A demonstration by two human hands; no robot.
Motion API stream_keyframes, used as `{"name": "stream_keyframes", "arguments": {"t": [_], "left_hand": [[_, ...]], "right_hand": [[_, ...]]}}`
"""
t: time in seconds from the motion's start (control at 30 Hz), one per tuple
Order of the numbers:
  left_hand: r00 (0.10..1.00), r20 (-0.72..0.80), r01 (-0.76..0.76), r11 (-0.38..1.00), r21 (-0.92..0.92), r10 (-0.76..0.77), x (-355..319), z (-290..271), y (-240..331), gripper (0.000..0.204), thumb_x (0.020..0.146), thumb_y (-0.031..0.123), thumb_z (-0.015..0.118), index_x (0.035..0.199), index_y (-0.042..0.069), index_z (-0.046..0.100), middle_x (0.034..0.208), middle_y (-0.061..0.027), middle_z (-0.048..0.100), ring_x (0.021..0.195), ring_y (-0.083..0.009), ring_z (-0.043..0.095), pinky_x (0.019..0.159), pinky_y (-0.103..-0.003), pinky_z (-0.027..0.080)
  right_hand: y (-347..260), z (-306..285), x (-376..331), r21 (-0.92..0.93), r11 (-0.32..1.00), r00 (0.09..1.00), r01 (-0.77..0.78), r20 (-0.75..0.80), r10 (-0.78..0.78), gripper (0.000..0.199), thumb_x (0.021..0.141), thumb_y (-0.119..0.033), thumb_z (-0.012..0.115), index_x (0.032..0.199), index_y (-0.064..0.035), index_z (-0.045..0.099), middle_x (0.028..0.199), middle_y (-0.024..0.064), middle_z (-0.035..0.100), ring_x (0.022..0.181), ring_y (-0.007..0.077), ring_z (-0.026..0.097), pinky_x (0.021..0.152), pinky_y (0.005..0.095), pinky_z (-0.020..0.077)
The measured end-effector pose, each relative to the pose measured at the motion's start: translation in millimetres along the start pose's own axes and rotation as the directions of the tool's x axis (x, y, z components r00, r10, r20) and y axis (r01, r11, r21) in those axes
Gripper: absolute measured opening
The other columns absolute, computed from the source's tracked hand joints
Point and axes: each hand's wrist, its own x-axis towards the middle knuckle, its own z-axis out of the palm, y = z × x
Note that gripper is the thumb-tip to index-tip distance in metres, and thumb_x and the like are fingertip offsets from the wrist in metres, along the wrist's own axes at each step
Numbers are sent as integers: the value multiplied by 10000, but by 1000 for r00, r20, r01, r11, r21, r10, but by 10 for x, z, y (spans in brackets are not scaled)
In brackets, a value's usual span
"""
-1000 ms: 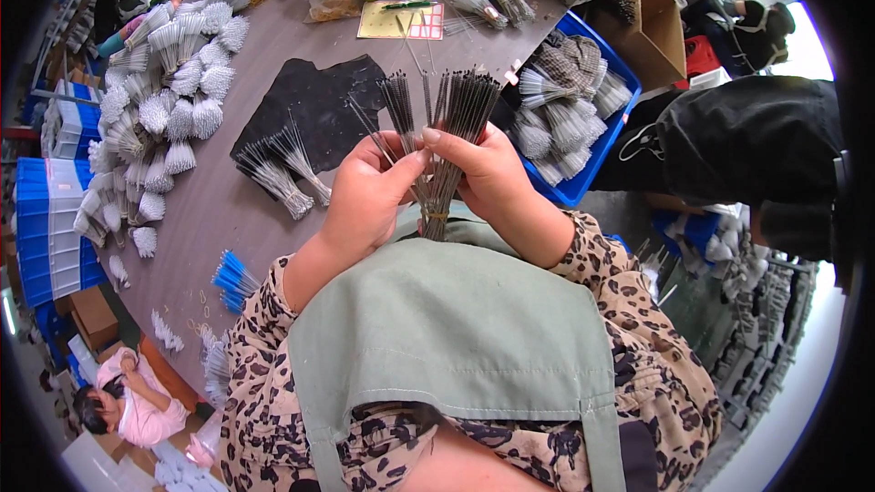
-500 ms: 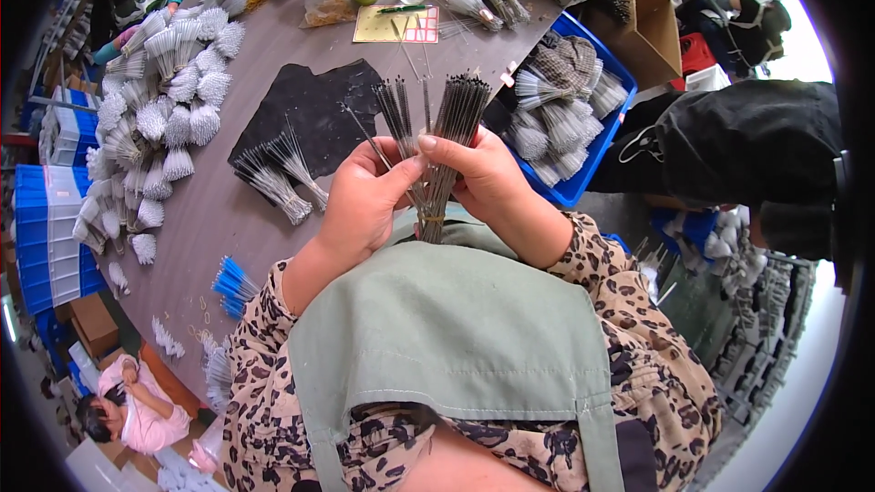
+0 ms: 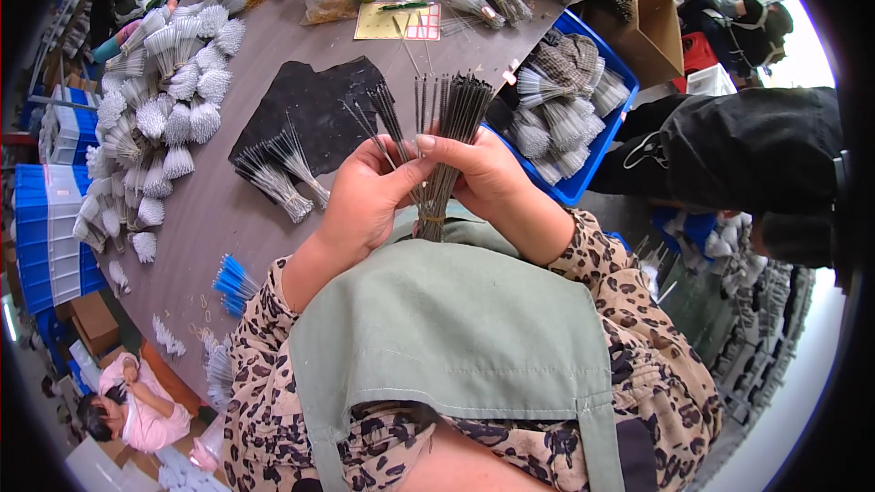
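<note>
Fingers (image 3: 448,153) of left hand (image 3: 363,196) and right hand (image 3: 492,175) pinch metal shafts (image 3: 441,187), thumbs in front, some fingertips hidden. Worktop (image 3: 196,251) runs under black sheet (image 3: 314,100); blue crate (image 3: 629,96) well right of sheet. Black-bristled brush bundle (image 3: 463,114) held upright, fanned, just right of sheet. Two wire bundles (image 3: 269,182) across sheet's near edge. Yellowish band (image 3: 432,219) rings bundle's bottom. Probably light, springy, slick shafts, crushable bristles; grip bare metal above band.

Right of the black cloth (image 3: 310,96), the person's left hand (image 3: 365,189) and right hand (image 3: 488,169) hold 1 fanned wire bundle (image 3: 463,114); 2 smaller bundles (image 3: 272,186) overlap the cloth's near edge
</note>
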Motion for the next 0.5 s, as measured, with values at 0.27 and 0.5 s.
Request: {"name": "stream_keyframes", "arguments": {"t": [0.27, 0.5], "left_hand": [[1000, 11, 1, 1000, 17, -1, -9, -12, 16, 181, 857, 88, 668, 949, 18, 529, 867, -42, 577, 781, -111, 607, 718, -256, 540], [998, 46, -42, 999, -19, 43, -19, -65, 29, 175, 885, 67, 620, 1020, -18, 549, 923, -76, 610, 818, -130, 623, 735, -273, 546]], "right_hand": [[14, -47, 19, -56, 998, 999, 29, -14, -30, 204, 804, -116, 695, 971, -33, 612, 890, 63, 647, 799, 166, 638, 720, 321, 528], [-17, 98, 14, -120, 992, 999, 30, -36, -34, 199, 804, -129, 705, 944, -25, 609, 836, 46, 627, 737, 146, 619, 667, 284, 509]]}}
